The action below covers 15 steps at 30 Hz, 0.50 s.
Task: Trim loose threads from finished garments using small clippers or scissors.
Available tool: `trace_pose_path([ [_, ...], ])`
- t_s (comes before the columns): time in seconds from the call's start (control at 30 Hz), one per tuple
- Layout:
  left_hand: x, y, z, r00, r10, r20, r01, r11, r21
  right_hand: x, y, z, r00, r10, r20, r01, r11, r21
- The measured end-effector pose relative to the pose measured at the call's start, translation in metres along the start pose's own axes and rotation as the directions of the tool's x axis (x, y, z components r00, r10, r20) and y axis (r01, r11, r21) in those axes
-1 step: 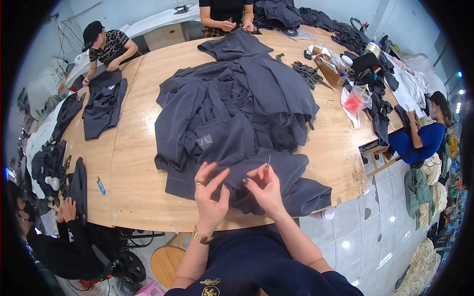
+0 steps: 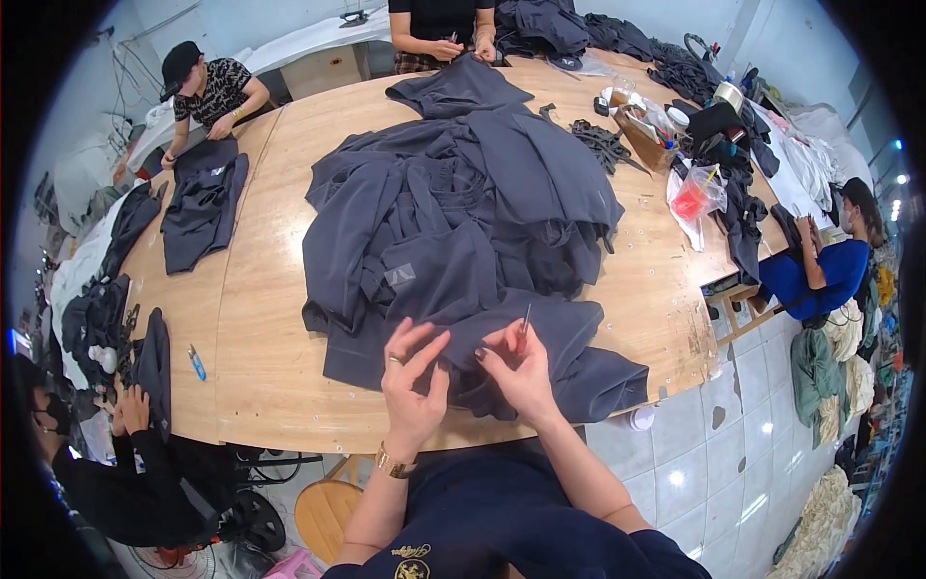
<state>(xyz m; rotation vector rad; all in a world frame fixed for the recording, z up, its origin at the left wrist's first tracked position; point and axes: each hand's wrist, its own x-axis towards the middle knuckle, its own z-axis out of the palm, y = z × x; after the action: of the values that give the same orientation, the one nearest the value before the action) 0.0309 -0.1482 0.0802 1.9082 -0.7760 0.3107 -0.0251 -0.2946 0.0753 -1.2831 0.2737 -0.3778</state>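
- My left hand (image 2: 413, 381) pinched a fold of the dark grey garment (image 2: 453, 318) between thumb and fingers, closed on the cloth at the near edge of the wooden surface (image 2: 260, 318).
- My right hand (image 2: 521, 372) gripped a thin metal snipping tool (image 2: 526, 317), its tip pointing up and away from me, just above the same fold.
- The garment lay at the front of a big heap of the same grey clothing (image 2: 463, 193), which filled the middle of the surface.
- To do this step well, I judged the cloth should be kept taut between both hands, so the tool's tip met only loose thread and not the fabric.
- I also judged that small, close cuts were safer, since my left fingers sat near the tip.
- Other people worked around the surface: one in a patterned shirt (image 2: 217, 92) at far left, one in blue (image 2: 820, 270) at right.
- A small blue tool (image 2: 196, 363) lay on the surface to my left, well apart from my hands.
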Motion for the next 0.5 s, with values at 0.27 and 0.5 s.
trace_pose_path([
  [0.27,-0.006,0.001,0.014,0.898,-0.422,0.126,0.438,0.828,-0.351,0.001,0.001,-0.005,0.976,-0.152,0.159,0.170,0.980,-0.107],
  [0.5,-0.009,-0.002,0.016,0.983,-0.181,0.037,0.178,0.982,0.065,0.001,0.002,-0.012,0.956,-0.180,0.230,0.221,0.961,-0.166],
])
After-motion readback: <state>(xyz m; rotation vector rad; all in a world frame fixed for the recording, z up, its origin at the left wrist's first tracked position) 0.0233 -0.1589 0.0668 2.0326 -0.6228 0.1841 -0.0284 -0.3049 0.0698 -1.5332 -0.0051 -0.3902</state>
